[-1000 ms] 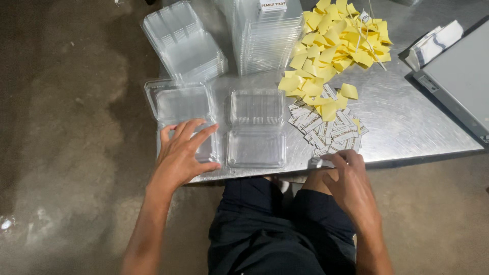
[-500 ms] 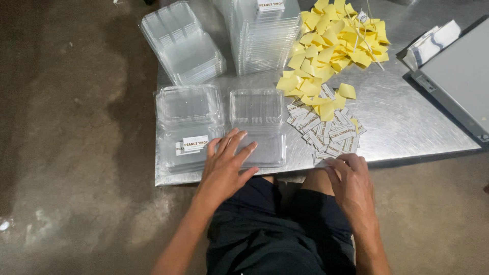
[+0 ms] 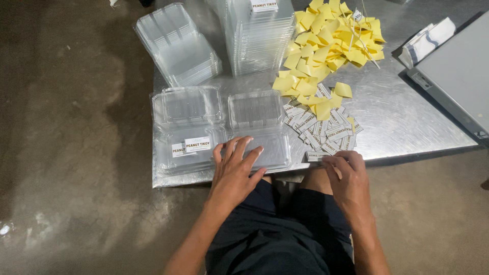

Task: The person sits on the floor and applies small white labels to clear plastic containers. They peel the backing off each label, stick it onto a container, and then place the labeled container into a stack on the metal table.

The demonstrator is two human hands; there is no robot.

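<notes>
My left hand (image 3: 235,170) lies flat, fingers spread, on the near half of an open clear plastic clamshell container (image 3: 257,119) at the metal table's front edge. A second open clamshell (image 3: 187,125) sits to its left with two small white labels (image 3: 192,146) on its near half. My right hand (image 3: 345,178) rests at the table edge, fingertips curled on a white label from the loose pile of labels (image 3: 322,130). Whether it grips the label is unclear.
The steel table (image 3: 407,117) also carries a heap of yellow backing papers (image 3: 328,43), a tall stack of clear containers (image 3: 260,38), a shorter tilted stack (image 3: 178,46), folded white cloth (image 3: 425,40) and a grey flat panel (image 3: 461,71). Concrete floor lies left.
My left hand moved right, from the left clamshell to the middle one. The left clamshell now shows white labels on it. My right hand stayed at the label pile's edge.
</notes>
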